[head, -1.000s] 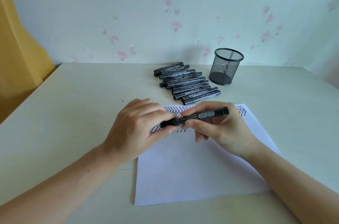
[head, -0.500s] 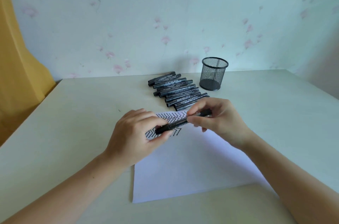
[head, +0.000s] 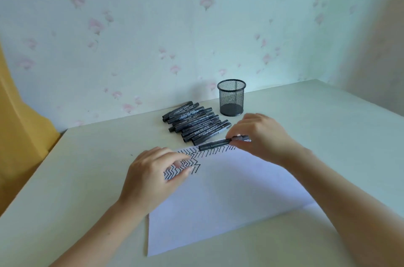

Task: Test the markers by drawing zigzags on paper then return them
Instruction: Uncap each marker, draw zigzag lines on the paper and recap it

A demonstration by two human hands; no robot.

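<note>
Centrally, the right hand [head: 260, 135] pinched a capped marker [head: 215, 143] lying left-right just below the marker pile [head: 194, 122], while the left hand [head: 157, 170], loosely open and farther off, rested on the paper [head: 229, 201].

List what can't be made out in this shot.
Head view only:
- Zigzags on the paper: partly covered by the left hand and the held marker.
- Marker's rear end: hidden in the right hand, and blurred.
- Print on the marker pile: too small to read.
- Lower markers in the pile: hidden by those on top.
- Cup contents: mesh too dark to tell.
</note>
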